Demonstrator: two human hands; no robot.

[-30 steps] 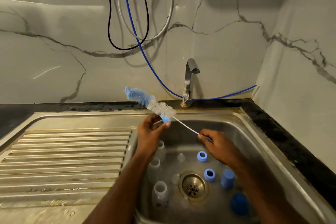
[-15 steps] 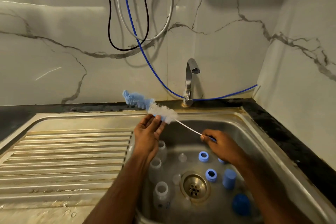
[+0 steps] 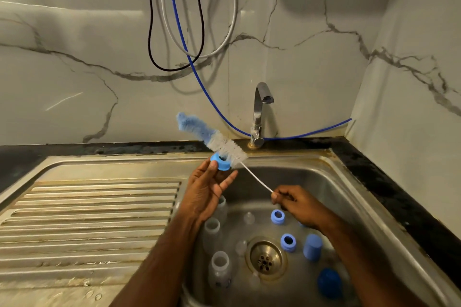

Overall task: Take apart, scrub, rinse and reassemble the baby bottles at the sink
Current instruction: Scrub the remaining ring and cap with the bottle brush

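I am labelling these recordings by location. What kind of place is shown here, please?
Most likely a home kitchen sink corner. A steel sink with a ribbed draining board is set in a dark counter, a tap stands behind it, and marble-look wall panels meet at the corner.

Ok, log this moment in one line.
step: scrub | left hand: holds ring | right hand: pinches brush wire | tap: off

A home kitchen is indicated: a stainless steel sink [image 3: 349,189] with a ribbed drainboard [image 3: 87,219] is set into a dark counter [image 3: 399,194], backed by marble-patterned wall tiles [image 3: 74,57] and a chrome tap [image 3: 259,112].
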